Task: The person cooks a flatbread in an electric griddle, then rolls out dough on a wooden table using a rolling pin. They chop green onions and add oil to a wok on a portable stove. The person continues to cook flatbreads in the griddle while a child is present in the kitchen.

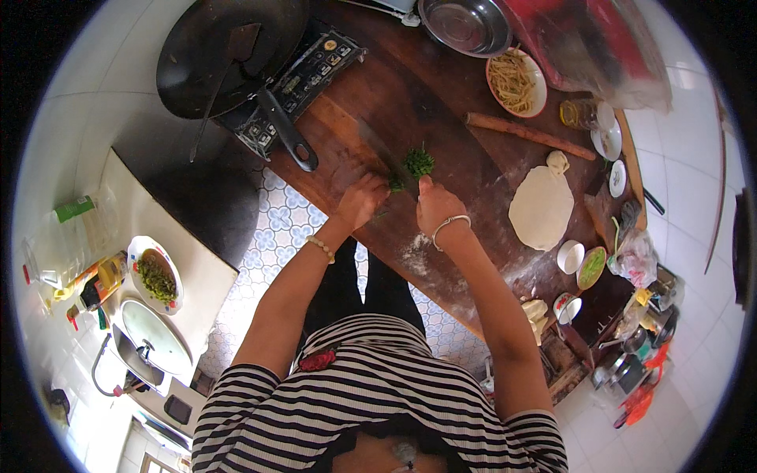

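Note:
My right hand (pixel 436 207) grips a kitchen knife, its dark blade (pixel 384 151) slanting away to the upper left over the brown wooden tabletop (pixel 449 260). Left of the blade, my left hand (pixel 362 201) presses a small bunch of green herbs (pixel 397 184) with curled fingers. A heap of finely cut greens (pixel 419 162) lies on the far right side of the blade, close to my right knuckles. The knife's handle is hidden inside my fist. To the right rests a flat rolled sheet of dough (pixel 541 208) with a small dough lump (pixel 557 162) at its far edge.
A black wok (pixel 195 65) sits on an induction cooker (pixel 301 83), its handle (pixel 290 133) reaching over the table. A rolling pin (pixel 529 135) lies beyond the dough, near a bowl of shredded food (pixel 516 83). Small bowls (pixel 570 256) stand at the right. Chopped greens fill a plate (pixel 136 254) on the left counter.

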### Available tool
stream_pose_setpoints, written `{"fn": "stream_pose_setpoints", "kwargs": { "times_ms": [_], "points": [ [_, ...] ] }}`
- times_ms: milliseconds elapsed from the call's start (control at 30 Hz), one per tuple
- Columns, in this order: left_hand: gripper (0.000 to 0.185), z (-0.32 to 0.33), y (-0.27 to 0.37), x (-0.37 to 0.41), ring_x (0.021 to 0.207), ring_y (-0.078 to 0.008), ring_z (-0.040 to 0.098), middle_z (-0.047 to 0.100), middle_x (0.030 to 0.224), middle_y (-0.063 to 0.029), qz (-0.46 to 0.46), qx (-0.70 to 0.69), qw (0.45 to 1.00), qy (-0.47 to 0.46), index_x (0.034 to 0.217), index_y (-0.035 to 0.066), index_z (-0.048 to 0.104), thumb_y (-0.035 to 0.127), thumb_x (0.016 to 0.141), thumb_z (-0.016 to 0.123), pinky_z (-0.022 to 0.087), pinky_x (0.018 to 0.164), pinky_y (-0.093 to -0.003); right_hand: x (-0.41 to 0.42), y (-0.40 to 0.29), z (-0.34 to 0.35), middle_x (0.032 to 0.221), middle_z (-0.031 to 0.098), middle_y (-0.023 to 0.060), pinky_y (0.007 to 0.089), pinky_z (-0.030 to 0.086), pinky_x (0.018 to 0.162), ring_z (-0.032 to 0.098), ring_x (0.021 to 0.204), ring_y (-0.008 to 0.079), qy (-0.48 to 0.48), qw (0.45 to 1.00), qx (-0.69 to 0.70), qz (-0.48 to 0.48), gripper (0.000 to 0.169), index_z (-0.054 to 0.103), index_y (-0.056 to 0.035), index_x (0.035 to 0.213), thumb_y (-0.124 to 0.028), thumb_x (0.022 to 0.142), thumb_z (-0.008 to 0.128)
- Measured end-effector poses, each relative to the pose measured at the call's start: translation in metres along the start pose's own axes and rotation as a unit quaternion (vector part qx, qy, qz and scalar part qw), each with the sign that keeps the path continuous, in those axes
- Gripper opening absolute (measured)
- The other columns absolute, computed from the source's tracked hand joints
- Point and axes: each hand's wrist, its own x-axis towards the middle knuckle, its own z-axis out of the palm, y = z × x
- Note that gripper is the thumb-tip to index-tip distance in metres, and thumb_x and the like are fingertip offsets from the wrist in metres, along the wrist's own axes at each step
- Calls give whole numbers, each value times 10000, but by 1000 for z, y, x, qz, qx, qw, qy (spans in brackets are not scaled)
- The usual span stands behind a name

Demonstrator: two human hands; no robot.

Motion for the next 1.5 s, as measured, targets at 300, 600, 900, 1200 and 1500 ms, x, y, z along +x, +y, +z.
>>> {"fn": "stream_pose_setpoints", "kwargs": {
  "times_ms": [300, 600, 900, 1200, 1500],
  "points": [
    [126, 1, -3, -5, 907, -257, 554, 595, 937, -92, 3, -13, 1000, -12, 822, 37, 643, 88, 728, 575, 489, 754, -333, -3, 0, 51, 994, 551, 234, 465, 502, 685, 598, 824, 400, 75, 996, 44, 17, 317, 402, -24, 1125, -145, 841, 475],
    [130, -22, 8, -5, 881, -286, 547, 572, 938, -110, -52, -70, 996, 18, 839, 20, 616, 83, 726, 596, 479, 742, -352, -27, -20, 5, 988, 559, 222, 471, 489, 705, 592, 823, 404, 44, 998, 31, 36, 236, 433, -25, 1036, -144, 838, 481],
    [105, -4, -6, -16, 881, -259, 542, 588, 908, -92, 5, 10, 1000, -6, 769, 40, 637, 74, 691, 575, 473, 746, -337, -10, -6, 64, 936, 562, 251, 465, 489, 711, 592, 808, 412, 96, 992, 74, 26, 255, 423, -11, 1052, -168, 855, 461],
    [120, -2, -14, -14, 849, -271, 556, 602, 911, -97, -3, -12, 999, -50, 800, 37, 646, 85, 720, 570, 484, 719, -341, -16, -22, 76, 971, 552, 243, 470, 495, 696, 596, 821, 405, 94, 991, 81, 60, 289, 411, -19, 1101, -156, 852, 460],
    [158, -34, -10, -25, 914, -300, 566, 604, 946, -112, -216, -153, 964, -30, 901, 54, 642, 63, 750, 594, 478, 759, -370, -17, -26, 15, 1033, 543, 220, 451, 509, 706, 600, 858, 393, 42, 999, 32, -2, 277, 411, -26, 1104, -118, 846, 454]
  ]
}}
